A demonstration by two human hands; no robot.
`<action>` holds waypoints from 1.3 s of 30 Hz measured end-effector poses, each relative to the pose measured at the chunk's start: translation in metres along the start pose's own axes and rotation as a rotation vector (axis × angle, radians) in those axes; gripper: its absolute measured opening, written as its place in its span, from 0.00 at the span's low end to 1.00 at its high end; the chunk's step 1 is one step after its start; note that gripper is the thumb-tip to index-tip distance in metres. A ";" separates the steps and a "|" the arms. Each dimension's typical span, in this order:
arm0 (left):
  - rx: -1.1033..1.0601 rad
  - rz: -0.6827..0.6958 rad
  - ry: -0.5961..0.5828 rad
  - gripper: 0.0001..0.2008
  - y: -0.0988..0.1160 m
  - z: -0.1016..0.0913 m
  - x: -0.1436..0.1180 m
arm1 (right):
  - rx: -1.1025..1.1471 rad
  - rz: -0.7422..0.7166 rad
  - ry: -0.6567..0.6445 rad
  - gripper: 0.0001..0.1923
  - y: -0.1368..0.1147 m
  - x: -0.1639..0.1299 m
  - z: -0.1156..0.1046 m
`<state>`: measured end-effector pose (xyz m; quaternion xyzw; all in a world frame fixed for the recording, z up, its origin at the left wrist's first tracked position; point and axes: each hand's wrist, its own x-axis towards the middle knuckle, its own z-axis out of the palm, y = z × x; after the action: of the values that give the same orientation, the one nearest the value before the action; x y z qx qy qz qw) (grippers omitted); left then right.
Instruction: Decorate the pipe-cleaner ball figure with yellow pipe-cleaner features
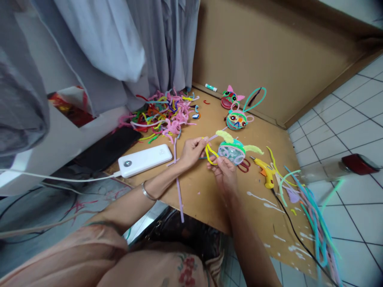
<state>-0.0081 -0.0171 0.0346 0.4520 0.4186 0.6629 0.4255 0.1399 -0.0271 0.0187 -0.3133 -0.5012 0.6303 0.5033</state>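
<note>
Yellow pipe cleaner [207,154] was located at the center of the frame, bent into a narrow loop between the two hands. The left hand [192,152] gripped its upper end, with thumb and forefinger pinched together. The right hand [225,171] held the lower end in a narrow fingertip grip. A ball figure [231,152] with a green band and pale yellow ears was positioned just beyond the right fingertips; contact between the two could not be determined. Red scissors [244,165] lay partly hidden beside the figure.

A yellow glue gun [267,171] lay right of center, its black cord running to the lower right. A bundle of pipe cleaners [318,223] hung over the table edge in that area. A white power bank [145,160], with a cable connected, was located left of center. A purple strip [179,195] extended beneath the left forearm toward the lower edge of the table [206,207]. A multicolored pile of pipe cleaners [167,115] occupied the upper middle-left. Two finished-looking figures, a red one [229,100] and a teal one [236,120], stood upper right of center, near a glue stick [211,87].
</note>
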 end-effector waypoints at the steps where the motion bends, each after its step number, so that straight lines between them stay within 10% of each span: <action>1: 0.018 -0.005 -0.009 0.28 0.000 0.000 0.000 | -0.048 -0.010 0.009 0.15 0.000 0.000 -0.001; 20: 0.066 -0.105 -0.203 0.26 -0.002 0.006 -0.007 | -1.282 -0.803 0.199 0.09 0.004 -0.012 0.004; 28: 0.020 -0.088 -0.113 0.25 -0.002 0.001 -0.001 | -1.343 -1.064 0.152 0.07 0.001 -0.010 0.005; 39: 0.013 -0.007 0.039 0.29 -0.004 -0.007 0.009 | -1.210 -1.000 0.119 0.04 -0.005 -0.017 0.005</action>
<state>-0.0157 -0.0089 0.0314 0.4403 0.4327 0.6674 0.4165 0.1418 -0.0454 0.0230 -0.3035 -0.8108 -0.0711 0.4954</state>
